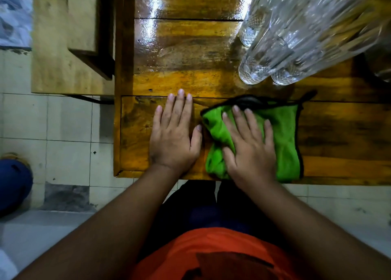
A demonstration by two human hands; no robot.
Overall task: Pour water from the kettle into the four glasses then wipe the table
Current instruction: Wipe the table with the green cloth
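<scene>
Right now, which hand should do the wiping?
The right hand. It already lies flat on the green cloth, pressing it on the wooden table. The left hand rests bare on the wood beside it.

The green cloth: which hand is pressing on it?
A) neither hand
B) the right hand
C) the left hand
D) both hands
B: the right hand lies flat on the green cloth near the table's front edge, while the left hand rests palm-down on bare wood beside it.
</scene>
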